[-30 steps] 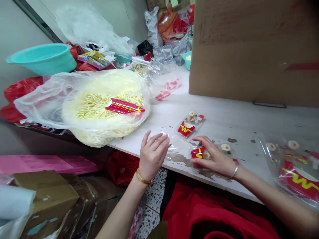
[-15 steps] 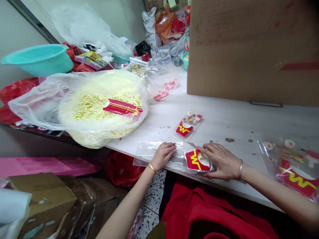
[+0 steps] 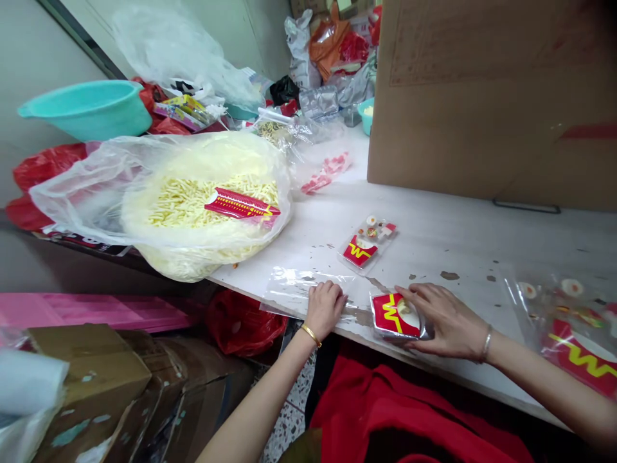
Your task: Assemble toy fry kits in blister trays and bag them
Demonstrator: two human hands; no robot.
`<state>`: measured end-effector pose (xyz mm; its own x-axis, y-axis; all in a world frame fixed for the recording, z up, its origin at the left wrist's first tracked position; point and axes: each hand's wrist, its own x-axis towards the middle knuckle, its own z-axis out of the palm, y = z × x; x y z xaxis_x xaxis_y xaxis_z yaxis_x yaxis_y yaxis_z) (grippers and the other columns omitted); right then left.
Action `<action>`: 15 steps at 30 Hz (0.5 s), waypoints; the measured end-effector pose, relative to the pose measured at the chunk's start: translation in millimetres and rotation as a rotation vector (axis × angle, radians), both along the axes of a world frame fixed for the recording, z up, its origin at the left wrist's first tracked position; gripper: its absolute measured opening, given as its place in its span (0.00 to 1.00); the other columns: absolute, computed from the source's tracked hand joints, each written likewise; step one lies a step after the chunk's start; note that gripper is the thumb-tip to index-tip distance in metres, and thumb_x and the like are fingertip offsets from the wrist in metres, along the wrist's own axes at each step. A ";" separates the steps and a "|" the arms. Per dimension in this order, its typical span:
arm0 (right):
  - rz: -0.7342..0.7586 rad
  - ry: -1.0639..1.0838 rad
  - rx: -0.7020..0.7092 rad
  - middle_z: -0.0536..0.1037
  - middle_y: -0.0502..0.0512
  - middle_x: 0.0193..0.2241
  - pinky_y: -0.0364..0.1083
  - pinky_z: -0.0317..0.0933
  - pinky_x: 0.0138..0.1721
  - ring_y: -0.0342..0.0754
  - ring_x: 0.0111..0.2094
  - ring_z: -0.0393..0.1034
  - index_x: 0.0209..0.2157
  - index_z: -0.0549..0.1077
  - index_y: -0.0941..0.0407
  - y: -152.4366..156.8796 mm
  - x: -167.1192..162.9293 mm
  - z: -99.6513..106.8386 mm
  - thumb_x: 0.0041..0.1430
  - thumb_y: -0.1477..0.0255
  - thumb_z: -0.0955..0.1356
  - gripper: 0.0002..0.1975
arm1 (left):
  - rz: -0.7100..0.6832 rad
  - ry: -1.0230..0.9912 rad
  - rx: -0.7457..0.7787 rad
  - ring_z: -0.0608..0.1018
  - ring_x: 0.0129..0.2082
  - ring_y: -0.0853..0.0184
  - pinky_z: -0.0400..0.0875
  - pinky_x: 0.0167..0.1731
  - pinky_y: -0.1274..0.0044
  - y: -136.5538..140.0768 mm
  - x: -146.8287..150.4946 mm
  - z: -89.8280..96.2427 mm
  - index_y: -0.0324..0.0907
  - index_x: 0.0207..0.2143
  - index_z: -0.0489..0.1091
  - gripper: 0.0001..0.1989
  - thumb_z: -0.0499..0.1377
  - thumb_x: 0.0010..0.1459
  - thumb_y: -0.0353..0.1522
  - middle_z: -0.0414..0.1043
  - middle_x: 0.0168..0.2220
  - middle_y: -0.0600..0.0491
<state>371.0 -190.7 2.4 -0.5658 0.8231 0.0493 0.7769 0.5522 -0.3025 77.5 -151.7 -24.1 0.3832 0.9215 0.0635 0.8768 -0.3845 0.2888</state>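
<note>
My right hand is closed round the right side of a small clear pack with a red card bearing a yellow zigzag, near the table's front edge. A whitish filling shows through part of it. To its left, my left hand rests with curled fingers on a flat clear plastic bag, which overhangs the edge. Its fingertips are partly hidden. Just beyond my hands lies a similar flat pack, holding a red fries-box card and tiny food-shaped pieces.
At left, an open plastic bag of pale yellow stick pieces holds a red carton. A large cardboard box stands at the back right. More packs lie at far right. A turquoise basin sits at back left.
The view has shifted slightly, moving the scene to the right. My left fingers are more curled on the bag. My right hand still holds the pack, now a little farther from my left hand.
</note>
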 end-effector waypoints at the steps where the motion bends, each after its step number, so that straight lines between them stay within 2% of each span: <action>1: 0.015 0.005 -0.002 0.65 0.67 0.51 0.56 0.56 0.51 0.61 0.51 0.59 0.63 0.54 0.57 -0.5 -3.5 3.2 0.48 0.48 0.68 0.47 | -0.047 -0.019 -0.013 0.68 0.38 0.64 0.58 0.39 0.70 1.0 -2.4 1.4 0.41 0.32 0.64 0.09 0.52 0.63 0.37 0.67 0.35 0.52; 8: 0.067 -0.062 -0.049 0.67 0.67 0.48 0.57 0.54 0.49 0.62 0.47 0.60 0.63 0.55 0.59 -4.6 -21.3 11.2 0.45 0.51 0.69 0.47 | -0.363 -0.131 0.021 0.68 0.37 0.66 0.61 0.38 0.73 8.4 -2.0 12.7 0.40 0.33 0.67 0.12 0.50 0.64 0.37 0.68 0.35 0.50; 12: 0.063 -0.116 -0.110 0.68 0.66 0.46 0.57 0.55 0.45 0.62 0.44 0.61 0.65 0.48 0.57 0.0 -34.1 8.3 0.36 0.45 0.71 0.59 | -0.531 -0.167 0.085 0.69 0.37 0.66 0.63 0.39 0.73 15.7 4.1 14.1 0.41 0.35 0.70 0.12 0.49 0.65 0.35 0.70 0.36 0.49; 15: 0.082 -0.139 -0.127 0.67 0.67 0.48 0.57 0.55 0.44 0.63 0.45 0.61 0.65 0.47 0.56 6.6 -43.9 6.0 0.33 0.43 0.72 0.62 | -0.560 -0.208 0.101 0.70 0.37 0.66 0.65 0.39 0.72 15.5 2.8 15.8 0.42 0.37 0.71 0.11 0.49 0.64 0.34 0.70 0.36 0.49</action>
